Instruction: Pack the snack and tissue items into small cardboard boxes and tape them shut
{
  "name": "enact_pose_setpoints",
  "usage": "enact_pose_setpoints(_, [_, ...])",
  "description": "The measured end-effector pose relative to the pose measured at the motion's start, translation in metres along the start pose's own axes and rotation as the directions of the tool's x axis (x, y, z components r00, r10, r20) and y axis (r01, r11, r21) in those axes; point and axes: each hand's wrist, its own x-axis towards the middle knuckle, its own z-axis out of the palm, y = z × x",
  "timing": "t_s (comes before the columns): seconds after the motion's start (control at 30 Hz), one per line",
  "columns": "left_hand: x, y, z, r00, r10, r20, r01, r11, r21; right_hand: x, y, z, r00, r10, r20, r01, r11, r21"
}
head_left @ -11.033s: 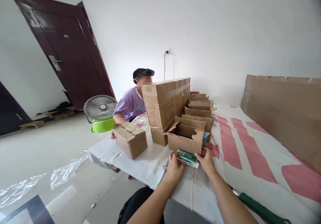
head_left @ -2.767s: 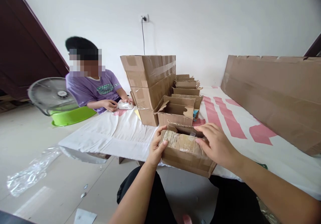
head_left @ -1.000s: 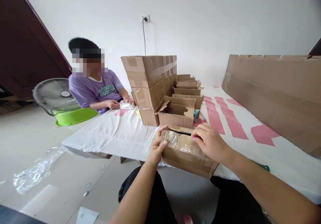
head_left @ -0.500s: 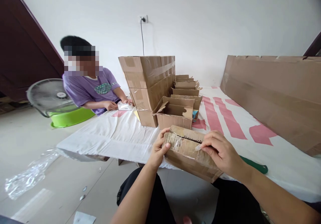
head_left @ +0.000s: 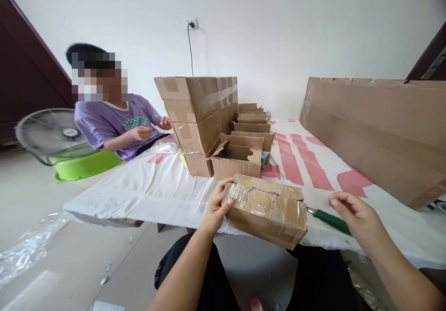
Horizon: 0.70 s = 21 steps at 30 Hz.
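At the table's near edge, my left hand (head_left: 219,207) grips the left end of a closed, worn cardboard box (head_left: 266,218), thumb on the front and fingers behind. Clear tape covers parts of its top, where a slit runs along the flaps. My right hand (head_left: 357,218) hovers off the box's right side, thumb and fingertips pinched together. Whatever is between them, if anything, is too small to make out. Beneath that hand lies a green-handled tool (head_left: 331,221) with a short metal end, its far part hidden by the hand.
Open cardboard boxes (head_left: 237,167) line up behind, beside a tall stack of taped boxes (head_left: 195,99). A large cardboard panel (head_left: 376,134) stands on the right of the cloth-covered table (head_left: 146,199). A person (head_left: 111,120) in purple sits at left, near a fan (head_left: 69,134).
My right hand has left the box top and moved right, over the green-handled tool. My left hand keeps its hold. The other person's hands have lifted off the white item.
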Motion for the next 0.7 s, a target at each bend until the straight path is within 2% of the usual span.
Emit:
enact_pose_setpoints(0.13, [0.0, 0.002, 0.004, 1.0, -0.005, -0.018, 0.005, 1.0, 0.014, -0.02, 0.054, -0.025, 0.98, 0.148, 0.132, -0.12, 0.972, -0.201])
enact_pose_setpoints(0.27, [0.0, -0.002, 0.006, 0.999, -0.014, -0.044, 0.014, 1.0, 0.013, -0.042, 0.085, -0.024, 0.933, 0.268, 0.24, -0.149, 0.895, -0.42])
enact_pose_setpoints(0.43, [-0.001, -0.007, 0.006, 0.997, -0.024, -0.071, 0.024, 1.0, 0.008, -0.049, 0.095, -0.01, 0.907, 0.375, 0.192, -0.169, 0.741, -0.65])
enact_pose_setpoints(0.7, [-0.001, -0.007, 0.005, 0.996, -0.043, -0.076, 0.043, 0.999, 0.006, -0.048, 0.093, -0.008, 0.885, 0.411, 0.221, -0.165, 0.718, -0.676])
